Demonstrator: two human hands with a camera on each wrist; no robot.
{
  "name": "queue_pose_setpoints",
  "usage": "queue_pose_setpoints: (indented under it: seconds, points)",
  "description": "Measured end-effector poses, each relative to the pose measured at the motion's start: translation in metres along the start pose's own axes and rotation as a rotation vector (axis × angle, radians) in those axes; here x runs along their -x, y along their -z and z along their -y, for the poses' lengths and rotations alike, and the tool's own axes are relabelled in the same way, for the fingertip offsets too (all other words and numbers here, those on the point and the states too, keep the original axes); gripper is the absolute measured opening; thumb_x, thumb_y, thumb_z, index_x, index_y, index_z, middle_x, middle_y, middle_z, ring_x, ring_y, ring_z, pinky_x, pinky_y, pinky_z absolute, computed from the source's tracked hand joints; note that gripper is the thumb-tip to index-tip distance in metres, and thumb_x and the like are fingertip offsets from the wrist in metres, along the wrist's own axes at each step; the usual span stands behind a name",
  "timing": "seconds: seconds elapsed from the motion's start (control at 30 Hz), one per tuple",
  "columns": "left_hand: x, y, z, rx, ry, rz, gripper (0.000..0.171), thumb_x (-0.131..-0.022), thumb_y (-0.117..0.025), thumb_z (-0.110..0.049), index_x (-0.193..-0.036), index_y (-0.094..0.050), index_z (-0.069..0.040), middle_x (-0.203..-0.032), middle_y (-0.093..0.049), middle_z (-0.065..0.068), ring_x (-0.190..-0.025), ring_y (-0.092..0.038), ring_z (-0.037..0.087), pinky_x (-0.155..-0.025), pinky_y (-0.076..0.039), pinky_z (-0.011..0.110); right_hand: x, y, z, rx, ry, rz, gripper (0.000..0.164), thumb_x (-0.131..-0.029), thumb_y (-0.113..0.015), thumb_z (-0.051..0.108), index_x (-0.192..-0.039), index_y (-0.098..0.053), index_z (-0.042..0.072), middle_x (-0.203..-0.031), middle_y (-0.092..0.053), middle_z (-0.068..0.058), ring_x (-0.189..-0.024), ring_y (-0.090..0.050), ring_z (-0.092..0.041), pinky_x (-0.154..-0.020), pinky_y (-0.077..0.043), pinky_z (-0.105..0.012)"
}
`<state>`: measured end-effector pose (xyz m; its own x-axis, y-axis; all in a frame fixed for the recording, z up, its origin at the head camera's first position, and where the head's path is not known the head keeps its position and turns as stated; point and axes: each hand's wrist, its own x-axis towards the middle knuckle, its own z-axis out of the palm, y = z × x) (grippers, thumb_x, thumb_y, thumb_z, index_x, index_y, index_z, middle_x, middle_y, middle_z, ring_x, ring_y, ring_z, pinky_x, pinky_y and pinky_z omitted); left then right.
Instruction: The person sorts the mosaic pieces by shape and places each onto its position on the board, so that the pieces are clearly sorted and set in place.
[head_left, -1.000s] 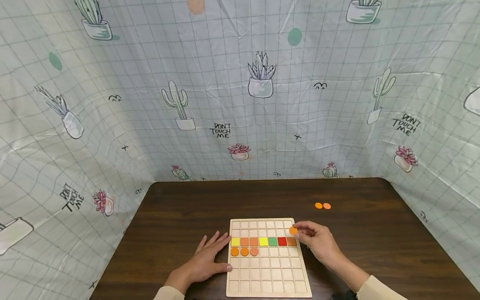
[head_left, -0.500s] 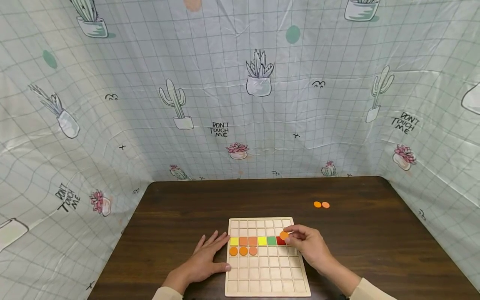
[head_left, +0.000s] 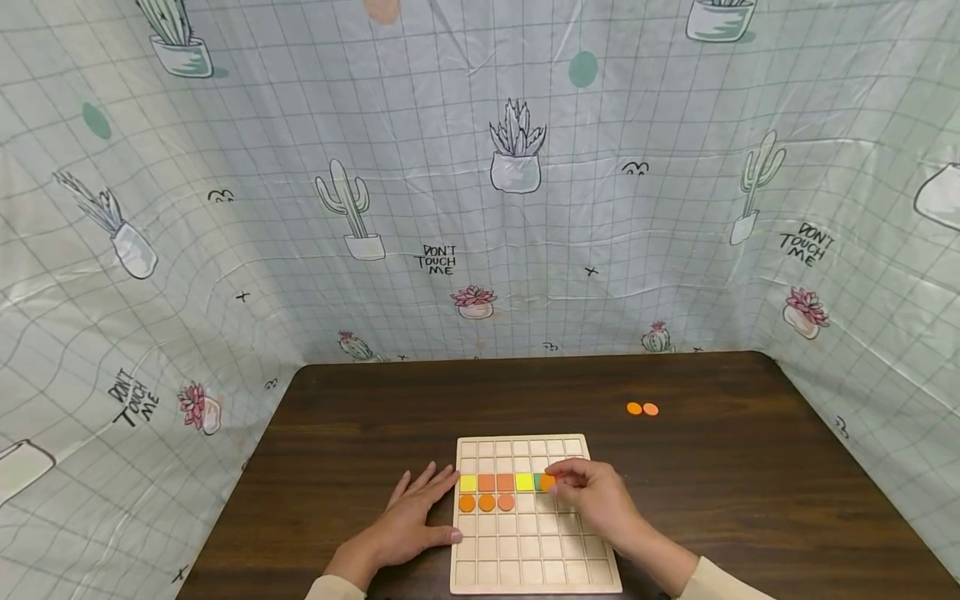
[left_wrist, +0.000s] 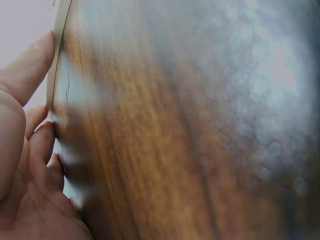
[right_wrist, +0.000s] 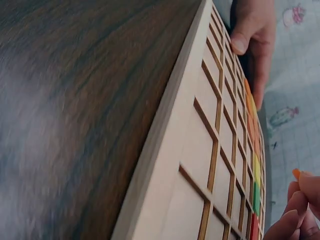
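A light wooden grid board (head_left: 510, 572) lies on the table, its cells in rows. One row holds coloured square tiles, among them a yellow tile (head_left: 524, 482) and a partly covered green one. Below that row sit three round pieces, the rightmost a salmon disc (head_left: 506, 502). My right hand (head_left: 602, 497) pinches an orange disc (head_left: 547, 483) between thumb and fingertips above the tile row; the red tile is mostly hidden behind that hand in the head view. With spread fingers, my left hand (head_left: 408, 518) rests at the board's left edge, thumb and fingertip touching it.
Two loose discs lie on the dark table (head_left: 360, 417) at the back right: an orange disc (head_left: 634, 408) and a salmon-coloured disc (head_left: 651, 410). A cactus-print sheet (head_left: 405, 208) hangs behind and along both sides of the table.
My right hand has carried the orange disc leftward across the board, from its right edge to over the green tile. The left hand stays put at the board's edge.
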<state>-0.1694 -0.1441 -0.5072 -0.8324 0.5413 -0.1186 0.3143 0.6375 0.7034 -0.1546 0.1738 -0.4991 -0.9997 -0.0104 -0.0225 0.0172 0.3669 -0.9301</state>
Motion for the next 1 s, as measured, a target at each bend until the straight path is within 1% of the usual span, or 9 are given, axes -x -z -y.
queue_pose_setpoints:
  seconds: [0.2,0.37,0.4,0.43,0.57,0.6,0.67,0.8,1.0]
  points:
    - [0.001,0.000,-0.001,0.003,-0.002,0.001,0.088,-0.093,-0.080,-0.043,-0.164,-0.040,-0.008,-0.171,-0.034,0.017,-0.162,-0.016,0.045,-0.126,0.003,0.072,0.003,-0.008,0.002,0.046,0.034,0.025,0.016,-0.088,-0.079,-0.001,-0.103,-0.081,0.006,-0.079,-0.071,-0.002,-0.070,-0.057,-0.011,-0.059,-0.046,-0.020]
    - [0.000,0.000,0.001,0.015,-0.014,-0.007,0.089,-0.093,-0.079,-0.045,-0.163,-0.040,-0.008,-0.170,-0.034,0.017,-0.162,-0.016,0.046,-0.126,0.005,0.071,0.004,-0.013,0.002,0.072,0.037,0.041,0.016,-0.088,-0.080,0.001,-0.103,-0.081,0.006,-0.074,-0.066,0.000,-0.066,-0.054,-0.012,-0.057,-0.045,-0.021]
    - [0.000,-0.001,0.003,0.027,-0.019,-0.014,0.089,-0.093,-0.079,-0.047,-0.163,-0.040,-0.009,-0.170,-0.034,0.017,-0.161,-0.016,0.046,-0.128,0.007,0.066,0.005,-0.014,0.002,0.081,0.041,0.044,0.016,-0.088,-0.080,0.001,-0.103,-0.081,0.006,-0.073,-0.067,0.000,-0.065,-0.055,-0.013,-0.058,-0.045,-0.021]
    - [0.000,-0.002,0.005,0.035,-0.026,-0.023,0.089,-0.093,-0.078,-0.049,-0.163,-0.041,-0.010,-0.170,-0.035,0.018,-0.161,-0.016,0.047,-0.130,0.011,0.058,0.005,-0.015,0.001,0.091,0.045,0.045,0.016,-0.088,-0.080,0.001,-0.102,-0.081,0.006,-0.073,-0.066,0.001,-0.065,-0.055,-0.013,-0.057,-0.045,-0.021]
    - [-0.001,-0.006,0.011,0.042,-0.022,-0.039,0.091,-0.091,-0.077,-0.056,-0.164,-0.042,-0.014,-0.171,-0.035,0.014,-0.162,-0.015,0.043,-0.130,0.012,0.053,0.006,-0.018,0.000,0.121,0.066,0.047,0.014,-0.087,-0.081,0.001,-0.100,-0.081,0.007,-0.073,-0.067,0.002,-0.064,-0.056,-0.011,-0.056,-0.045,-0.020]
    - [-0.002,-0.006,0.011,0.037,-0.019,-0.037,0.091,-0.091,-0.077,-0.055,-0.164,-0.042,-0.014,-0.171,-0.035,0.014,-0.162,-0.015,0.043,-0.130,0.012,0.053,0.007,-0.019,0.000,0.124,0.069,0.046,0.014,-0.087,-0.081,0.001,-0.100,-0.081,0.007,-0.073,-0.068,0.002,-0.064,-0.057,-0.010,-0.056,-0.046,-0.020]
    - [-0.001,-0.004,0.007,0.021,-0.008,-0.021,0.091,-0.091,-0.079,-0.051,-0.164,-0.041,-0.012,-0.171,-0.034,0.014,-0.163,-0.015,0.042,-0.128,0.006,0.066,0.007,-0.020,0.000,0.131,0.079,0.043,0.014,-0.087,-0.081,0.000,-0.099,-0.081,0.007,-0.074,-0.070,0.002,-0.065,-0.058,-0.009,-0.057,-0.047,-0.020]
    - [0.000,-0.001,0.001,0.010,-0.007,-0.006,0.089,-0.093,-0.080,-0.043,-0.163,-0.039,-0.007,-0.171,-0.034,0.017,-0.162,-0.016,0.045,-0.126,0.004,0.072,0.007,-0.023,0.000,0.144,0.100,0.036,0.014,-0.086,-0.081,-0.001,-0.098,-0.081,0.007,-0.075,-0.073,0.003,-0.065,-0.061,-0.008,-0.058,-0.049,-0.020]
    - [0.000,0.000,0.002,0.014,-0.022,-0.012,0.089,-0.093,-0.079,-0.046,-0.163,-0.040,-0.007,-0.170,-0.034,0.018,-0.161,-0.016,0.047,-0.126,0.005,0.072,0.007,-0.025,0.000,0.150,0.131,0.051,0.012,-0.086,-0.083,0.000,-0.096,-0.081,0.007,-0.080,-0.076,0.002,-0.068,-0.062,-0.007,-0.061,-0.051,-0.021]
